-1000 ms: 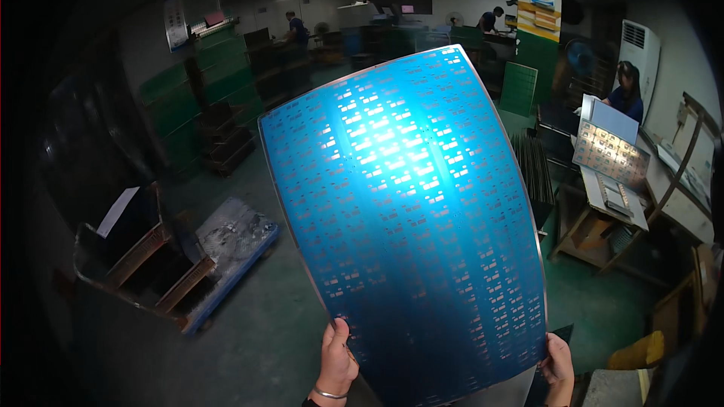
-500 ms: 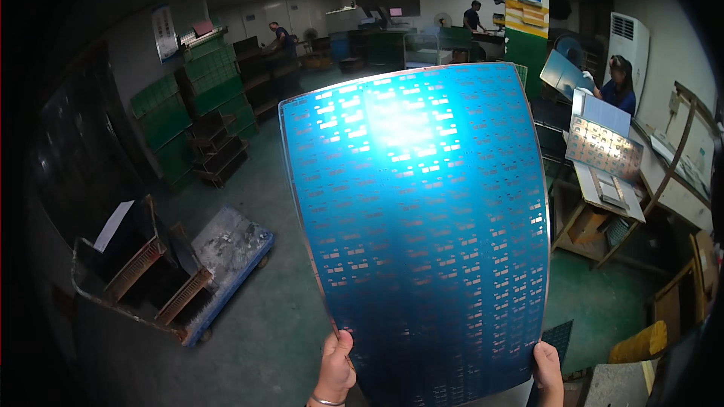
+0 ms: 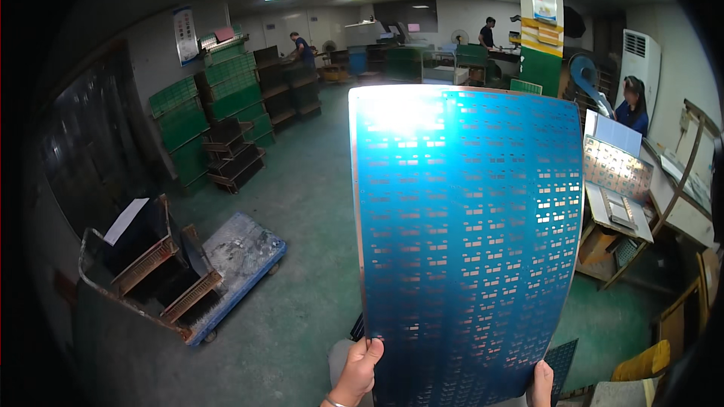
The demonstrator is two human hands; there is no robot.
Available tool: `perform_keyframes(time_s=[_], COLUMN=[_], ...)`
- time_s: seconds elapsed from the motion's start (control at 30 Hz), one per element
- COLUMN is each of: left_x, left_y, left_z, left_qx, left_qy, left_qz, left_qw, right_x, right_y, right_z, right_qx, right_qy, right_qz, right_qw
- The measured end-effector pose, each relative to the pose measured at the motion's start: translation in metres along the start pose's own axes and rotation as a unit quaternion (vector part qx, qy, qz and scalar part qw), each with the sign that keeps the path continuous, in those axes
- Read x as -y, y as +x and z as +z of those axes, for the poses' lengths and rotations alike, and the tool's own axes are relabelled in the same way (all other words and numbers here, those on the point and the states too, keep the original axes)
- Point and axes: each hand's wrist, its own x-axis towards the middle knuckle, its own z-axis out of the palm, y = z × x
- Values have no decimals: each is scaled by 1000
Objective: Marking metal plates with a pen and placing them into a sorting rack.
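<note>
A large blue circuit board panel (image 3: 467, 256) with rows of small copper-coloured pads stands upright before me, and a bright light glares off its upper left. My left hand (image 3: 354, 373) grips its lower left edge, the thumb on the front face. At the lower right edge my right hand (image 3: 541, 384) holds the panel too, with its fingers mostly hidden behind it. The panel hides much of the floor beyond.
A blue-edged platform cart (image 3: 241, 256) carrying dark racks stands at left. Green racks (image 3: 226, 79) line the back left. At right are a wooden workbench (image 3: 615, 237) with a copper-coloured panel (image 3: 618, 166), a seated person (image 3: 632, 109) and a yellow bundle (image 3: 641, 362). Two people work farther back.
The panel and both hands have shifted to the right in view, and the panel's top edge sits lower. The glare has moved toward its upper left corner. Both hands keep their grip.
</note>
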Motion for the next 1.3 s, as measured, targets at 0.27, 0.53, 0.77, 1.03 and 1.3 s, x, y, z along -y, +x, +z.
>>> perform_keyframes(time_s=[0.27,0.53,0.77,1.03,1.3], left_x=[-21,-18,-12,6,8], left_y=[7,-4,7,3,1], left_z=[23,7,11,-1,-4], left_qx=[2,99,67,36,8], left_qy=[-22,83,72,18,25], left_qz=[13,-111,-93,-140,-161], left_qw=[1000,985,991,989,987], right_x=[-17,55,66,66,68], right_y=[6,34,31,25,17], right_z=[8,36,19,4,13], right_qx=[24,-14,83,157,126], right_qy=[258,234,247,271,351], right_qz=[20,119,151,135,142], right_qw=[966,965,954,940,917])
